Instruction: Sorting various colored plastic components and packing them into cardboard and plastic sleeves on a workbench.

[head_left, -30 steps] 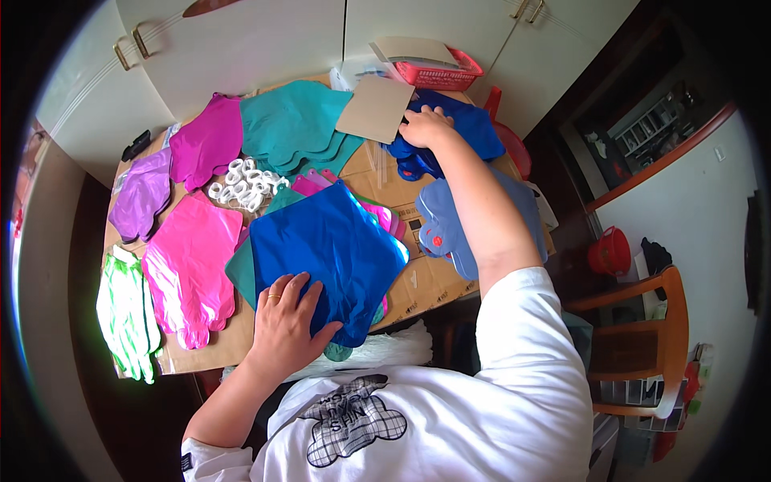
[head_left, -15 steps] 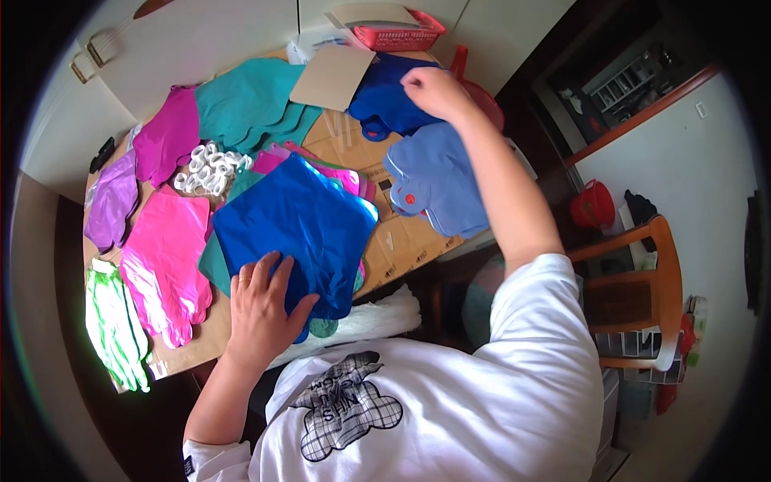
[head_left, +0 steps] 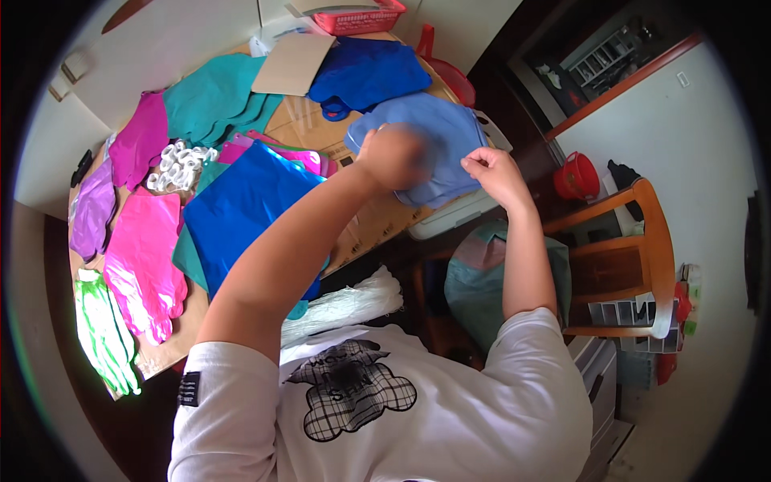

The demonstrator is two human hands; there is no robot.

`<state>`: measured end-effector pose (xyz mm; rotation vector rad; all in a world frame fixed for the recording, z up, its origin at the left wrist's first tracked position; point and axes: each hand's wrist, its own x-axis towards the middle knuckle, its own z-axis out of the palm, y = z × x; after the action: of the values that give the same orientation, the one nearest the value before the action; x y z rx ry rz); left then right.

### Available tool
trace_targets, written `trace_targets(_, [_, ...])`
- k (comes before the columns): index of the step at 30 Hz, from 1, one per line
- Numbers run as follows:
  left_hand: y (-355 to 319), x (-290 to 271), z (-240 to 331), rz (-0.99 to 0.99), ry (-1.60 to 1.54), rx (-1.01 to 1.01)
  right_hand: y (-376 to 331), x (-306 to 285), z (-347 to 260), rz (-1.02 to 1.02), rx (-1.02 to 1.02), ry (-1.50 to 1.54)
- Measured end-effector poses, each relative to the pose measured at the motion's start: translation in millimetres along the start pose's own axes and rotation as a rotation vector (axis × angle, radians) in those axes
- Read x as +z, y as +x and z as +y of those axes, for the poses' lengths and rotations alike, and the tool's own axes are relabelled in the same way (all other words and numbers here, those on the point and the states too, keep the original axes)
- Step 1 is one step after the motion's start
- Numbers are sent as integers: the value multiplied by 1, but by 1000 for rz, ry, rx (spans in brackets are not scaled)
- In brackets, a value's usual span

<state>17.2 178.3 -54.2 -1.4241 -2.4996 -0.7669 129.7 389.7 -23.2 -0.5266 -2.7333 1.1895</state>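
A stack of light blue flat pieces with wavy-cut edges (head_left: 446, 132) lies at the right end of the table. My left hand (head_left: 397, 157) is over this stack, its fingers smeared by motion. At the stack's right edge is my right hand (head_left: 494, 173), thumb and fingertips pinched together; what they hold, if anything, is too small to make out. A shiny blue piece (head_left: 241, 209) lies in front of my left forearm and partly under it, on top of green and pink pieces. Behind the light blue stack rests a darker blue stack (head_left: 369, 72).
Teal (head_left: 209, 92), pink (head_left: 144, 257), purple (head_left: 92, 209) and green-white (head_left: 104, 329) pieces cover the table's left side, around white rings (head_left: 183, 166). A cardboard sheet (head_left: 293, 63) and red basket (head_left: 361, 18) are at the back. White strands (head_left: 353, 301) hang near me; a wooden chair (head_left: 618, 265) stands right.
My left hand has left the shiny blue piece and swung right to the light blue stack. My right hand has come back from the dark blue stack to the light blue stack's right edge.
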Motion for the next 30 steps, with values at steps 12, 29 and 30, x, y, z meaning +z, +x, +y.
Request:
trace_targets(12, [19, 16, -20, -108, -327, -183, -49, 16, -24, 263, -586, -72])
trace_targets(29, [-12, -202, -106, 180, -1753, -584, -22, 33, -34, -3, -521, -534])
trace_targets(30, [-20, -215, -106, 192, -1787, -534, -18, 30, -36, -54, -473, -560])
